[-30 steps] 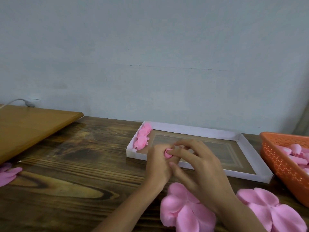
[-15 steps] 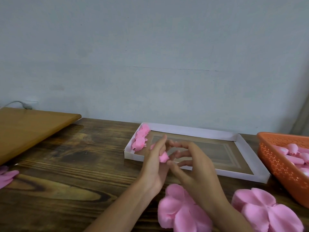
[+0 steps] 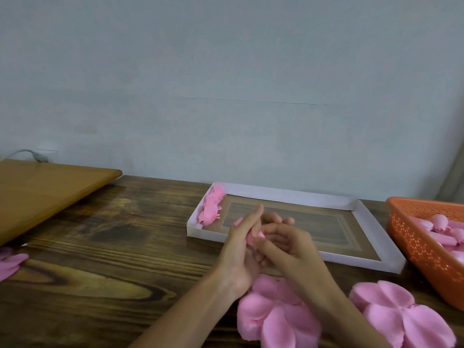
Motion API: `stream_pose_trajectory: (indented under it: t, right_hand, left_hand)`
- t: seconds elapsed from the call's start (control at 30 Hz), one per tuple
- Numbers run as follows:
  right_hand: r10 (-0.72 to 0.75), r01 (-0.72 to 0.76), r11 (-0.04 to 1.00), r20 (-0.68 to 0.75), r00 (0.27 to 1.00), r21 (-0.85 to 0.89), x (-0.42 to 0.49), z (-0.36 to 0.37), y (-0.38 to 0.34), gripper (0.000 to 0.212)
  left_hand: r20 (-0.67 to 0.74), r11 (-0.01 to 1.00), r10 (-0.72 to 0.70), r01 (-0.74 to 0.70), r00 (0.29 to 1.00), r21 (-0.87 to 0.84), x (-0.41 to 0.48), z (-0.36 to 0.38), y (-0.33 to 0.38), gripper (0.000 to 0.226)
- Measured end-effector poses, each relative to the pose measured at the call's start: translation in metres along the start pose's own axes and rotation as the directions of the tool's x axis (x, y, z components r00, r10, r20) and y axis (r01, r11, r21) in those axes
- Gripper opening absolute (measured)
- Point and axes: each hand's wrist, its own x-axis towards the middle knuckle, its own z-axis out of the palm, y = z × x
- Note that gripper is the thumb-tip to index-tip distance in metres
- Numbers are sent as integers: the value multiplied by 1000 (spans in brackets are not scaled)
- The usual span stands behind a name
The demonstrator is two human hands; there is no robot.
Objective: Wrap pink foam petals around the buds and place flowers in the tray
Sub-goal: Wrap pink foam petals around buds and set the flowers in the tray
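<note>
Between my two hands is a small pink foam flower point(image 3: 254, 236), mostly hidden by fingers. My left hand point(image 3: 241, 249) presses it from the left with straight fingers pointing up. My right hand point(image 3: 288, 244) curls its fingers round it from the right. Both hands hover just in front of the white shallow tray point(image 3: 376, 254). Several finished pink flowers point(image 3: 211, 208) lie in a row along the tray's left end. Two stacks of flat pink petal pieces lie near me, one point(image 3: 273, 317) under my wrists and one point(image 3: 401, 315) to its right.
An orange perforated basket point(image 3: 416, 237) at the right holds several pink buds point(image 3: 442, 224). A tan wooden board point(image 3: 50, 189) leans at the left, with a grey cable behind it. More pink petals point(image 3: 11, 266) lie at the left edge of the dark wooden table point(image 3: 113, 259).
My left fingers straightened and rose against the flower while my right hand turned and closed round it. The flower sank lower between the palms. The view shifted slightly.
</note>
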Motion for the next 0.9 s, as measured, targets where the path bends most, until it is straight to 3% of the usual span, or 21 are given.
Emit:
stream_pose_trajectory:
  t: [0.1,0.17,0.23,0.33,0.47,0.53,0.63,0.73,0.9]
  right_hand:
    - [16,-15,999,40,999,-33,-1,0,-2,12]
    - [-22,19,994,-22,1000,-104,-4,4,0,26]
    - [-53,45,994,-81,995,-103,-5,7,-1,25]
    - [-46,42,986,-20,999,-160,-5,4,-4,10]
    - [-96,115,908,66,993,-402,-5,-9,-15,24]
    - [-56,90,825,77,995,-558,-1,-25,-17,36]
    - [146,41,684,192,971,-728,2,-41,-20,37]
    - [256,53,688,310,916,-724,-1,-37,-15,24]
    - [232,65,697,311,922,-714,0,-37,-11,13]
  left_hand:
    - [-2,999,-6,6,1000,42,0,-2,1,46]
    - [13,1000,-20,20,1000,19,1,-1,1,44]
    - [49,1000,-29,29,998,4,3,-4,1,52]
    - [55,1000,-12,11,998,23,5,-7,1,50]
    - [-12,999,35,-35,999,-19,7,-8,1,47]
    - [-58,993,83,-88,995,-82,10,-9,5,41]
    - [-140,970,175,-195,975,-144,14,-13,13,28]
    - [-186,959,190,-223,964,-176,17,-19,15,17]
    - [-203,962,180,-215,962,-166,19,-24,14,15]
